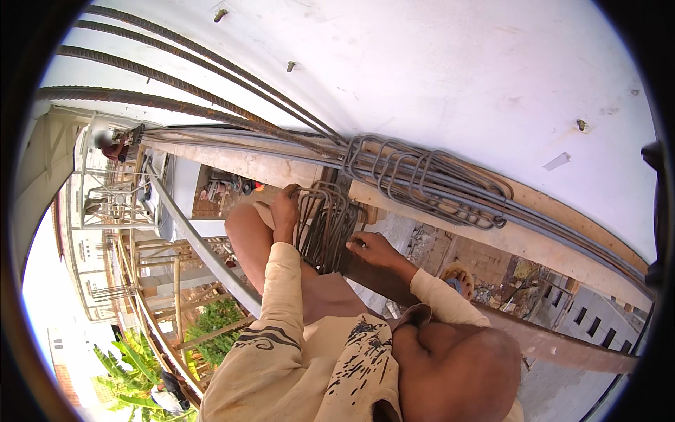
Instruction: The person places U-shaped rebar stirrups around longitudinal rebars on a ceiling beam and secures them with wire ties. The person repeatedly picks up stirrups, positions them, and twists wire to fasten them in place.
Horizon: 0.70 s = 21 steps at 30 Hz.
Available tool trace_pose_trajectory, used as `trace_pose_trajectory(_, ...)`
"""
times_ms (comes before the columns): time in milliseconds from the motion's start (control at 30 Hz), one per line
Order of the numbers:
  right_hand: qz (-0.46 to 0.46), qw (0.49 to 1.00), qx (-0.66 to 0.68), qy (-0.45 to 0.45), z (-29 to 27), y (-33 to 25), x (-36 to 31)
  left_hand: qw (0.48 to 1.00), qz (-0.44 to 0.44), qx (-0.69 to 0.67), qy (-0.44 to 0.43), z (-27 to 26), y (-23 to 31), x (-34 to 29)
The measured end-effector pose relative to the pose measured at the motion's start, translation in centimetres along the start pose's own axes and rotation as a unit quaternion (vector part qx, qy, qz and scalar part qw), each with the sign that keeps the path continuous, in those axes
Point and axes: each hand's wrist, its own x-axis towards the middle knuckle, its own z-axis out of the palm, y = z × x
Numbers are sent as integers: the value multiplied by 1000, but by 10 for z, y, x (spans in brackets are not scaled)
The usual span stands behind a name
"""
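Observation:
A bundle of bent steel stirrups (325,228), dark rectangular loops of rebar, hangs in front of me between my hands. My left hand (285,209) is at the upper left of this bundle, its fingers closed on the end of a stirrup. My right hand (374,247) is just right of the bundle, with fingers curled and thumb close to them. Whether anything small lies in that right hand is too unclear to see. More stirrups (425,179) lie beyond my hands, looped around long straight rebars (555,224) along the wall.
Ribbed rebars (162,70) arch across the upper left. A white wall (450,77) with protruding bolts rises beyond. Wooden boards (401,204) edge the beam; below lies a drop to rubble-strewn ground. Bamboo scaffolding (178,295) stands at left, with another person (116,149) at far left.

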Motion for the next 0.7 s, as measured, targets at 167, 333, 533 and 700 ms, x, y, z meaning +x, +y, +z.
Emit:
trace_pose_trajectory(167,-8,999,48,-15,7,0,10,966,-77,-199,-143,-26,5,3)
trace_pose_trajectory(333,63,967,214,-122,8,-11,14,942,-45,-245,-225,-40,14,18)
trace_pose_trajectory(533,16,940,327,-95,4,-37,5,895,-51,-334,-291,-44,47,24)
trace_pose_trajectory(700,45,887,460,12,-42,-54,-52,873,-28,-382,-302,-23,117,-11)
